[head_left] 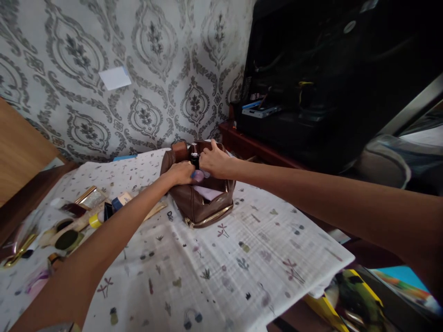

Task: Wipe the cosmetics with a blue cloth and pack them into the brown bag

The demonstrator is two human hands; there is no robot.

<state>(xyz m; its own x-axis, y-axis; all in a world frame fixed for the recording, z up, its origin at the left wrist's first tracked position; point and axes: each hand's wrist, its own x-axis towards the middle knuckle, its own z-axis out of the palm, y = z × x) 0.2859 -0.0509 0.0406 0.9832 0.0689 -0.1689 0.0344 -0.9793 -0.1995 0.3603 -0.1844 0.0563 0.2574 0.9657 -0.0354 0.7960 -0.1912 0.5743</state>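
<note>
A brown leather pouch [200, 203] with a gold zip stands open on a white patterned cloth [214, 258]. Both my hands are at its mouth. My left hand [182, 173] curls over the near rim, fingers closed on the pouch edge beside a small lilac item [198, 175]. My right hand [215, 160] is closed over the top, its fingers around a small dark bottle with a silver cap [194, 154] that stands upright in the opening. Something pale pink [206, 191] shows inside the pouch.
Several cosmetics lie scattered at the left: a gold compact [90, 197], tubes, a dark round item [67, 240]. Patterned wallpaper rises behind. A black open case [311, 83] sits on a red-brown shelf at the right. Colourful packaging [360, 295] lies below the table's right edge.
</note>
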